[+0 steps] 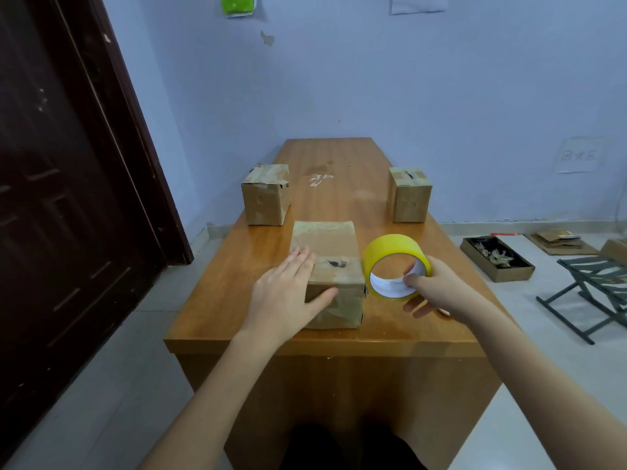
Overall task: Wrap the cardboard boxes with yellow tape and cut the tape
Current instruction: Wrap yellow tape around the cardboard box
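A cardboard box (334, 262) stands near the front edge of the wooden table (342, 205). My left hand (288, 293) lies against the box's left side, fingers straight along its top edge and thumb across its front face. Just right of the box, my right hand (437, 290) holds a roll of yellow tape (393, 252) upright, thumb inside the white core and fingers under the roll. The roll nearly touches the box's right edge. No loose tape end shows.
Two more cardboard boxes stand farther back, one at the left edge (266, 195) and one at the right edge (410, 195). A dark door (68, 164) is at left. On the floor at right lie a tray of scraps (497, 259), flattened cardboard (559, 240) and a folding rack (593, 286).
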`<move>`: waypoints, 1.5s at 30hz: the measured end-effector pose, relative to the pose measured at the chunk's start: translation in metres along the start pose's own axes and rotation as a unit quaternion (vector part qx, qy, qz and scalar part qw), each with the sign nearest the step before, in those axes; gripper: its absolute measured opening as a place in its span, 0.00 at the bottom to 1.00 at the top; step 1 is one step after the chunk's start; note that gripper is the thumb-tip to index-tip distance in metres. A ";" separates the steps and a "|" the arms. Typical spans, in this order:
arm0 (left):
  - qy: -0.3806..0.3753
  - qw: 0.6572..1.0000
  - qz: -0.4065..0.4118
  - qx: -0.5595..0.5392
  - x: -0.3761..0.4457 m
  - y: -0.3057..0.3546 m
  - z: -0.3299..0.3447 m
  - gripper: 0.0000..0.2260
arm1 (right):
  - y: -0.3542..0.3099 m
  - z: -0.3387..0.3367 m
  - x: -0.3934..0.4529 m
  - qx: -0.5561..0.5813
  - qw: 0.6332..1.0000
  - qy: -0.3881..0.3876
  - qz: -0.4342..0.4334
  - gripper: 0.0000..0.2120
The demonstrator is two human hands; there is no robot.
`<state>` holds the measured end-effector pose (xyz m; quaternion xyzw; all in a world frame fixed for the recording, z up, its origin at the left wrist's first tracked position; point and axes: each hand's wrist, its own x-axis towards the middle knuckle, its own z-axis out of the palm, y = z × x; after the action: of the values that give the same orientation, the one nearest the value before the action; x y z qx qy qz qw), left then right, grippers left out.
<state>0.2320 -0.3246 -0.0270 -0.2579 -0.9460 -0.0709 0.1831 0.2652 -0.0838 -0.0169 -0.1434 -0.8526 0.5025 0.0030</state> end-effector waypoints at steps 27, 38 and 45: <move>0.022 0.999 0.008 0.039 0.014 0.042 0.012 0.39 | -0.002 -0.001 0.001 -0.019 1.000 -0.014 -0.006 0.05; 0.044 0.996 0.078 0.011 0.017 0.045 0.019 0.26 | 0.006 0.003 0.000 0.010 1.000 -0.003 -0.008 0.07; 0.157 0.979 0.030 -0.129 0.015 0.051 0.003 0.23 | 0.005 0.027 0.001 0.228 0.974 0.000 -0.011 0.18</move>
<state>0.2453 -0.2739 -0.0221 -0.2936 -0.8802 -0.2260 0.2966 0.2610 -0.1043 -0.0351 -0.1292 -0.7170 0.6838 0.0412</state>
